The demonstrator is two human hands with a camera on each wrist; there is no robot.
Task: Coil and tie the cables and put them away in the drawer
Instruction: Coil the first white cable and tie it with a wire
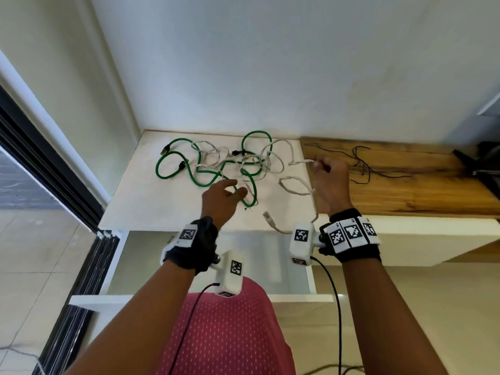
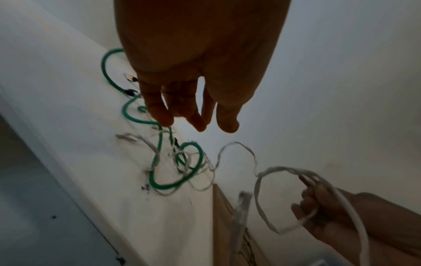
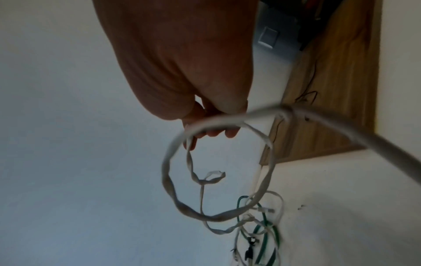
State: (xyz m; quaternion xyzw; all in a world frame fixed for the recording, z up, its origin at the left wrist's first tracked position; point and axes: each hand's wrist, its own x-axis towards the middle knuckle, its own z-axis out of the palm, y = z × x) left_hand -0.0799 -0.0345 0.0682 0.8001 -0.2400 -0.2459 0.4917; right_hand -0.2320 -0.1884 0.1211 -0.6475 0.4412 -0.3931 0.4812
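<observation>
A green cable [image 1: 205, 177] and a flat white cable [image 1: 281, 155] lie tangled on the white cabinet top [image 1: 140, 201]. My right hand [image 1: 328, 177] is raised over the seam with the wooden top and grips a loop of the white cable [image 3: 218, 214], seen also in the left wrist view [image 2: 273, 180]. The white cable's plug end [image 1: 267, 216] hangs near the front edge. My left hand [image 1: 224, 194] hovers open above a green loop [image 2: 177, 180], fingers [image 2: 198, 122] straight, holding nothing. The white drawer [image 1: 89, 299] stands pulled out below.
A wooden top [image 1: 405, 180] adjoins on the right with thin black string [image 1: 362, 166] on it and a dark object [image 1: 484, 161] at its far right end. Walls close the back and left. A dark sliding-door frame [image 1: 40, 155] runs along the left.
</observation>
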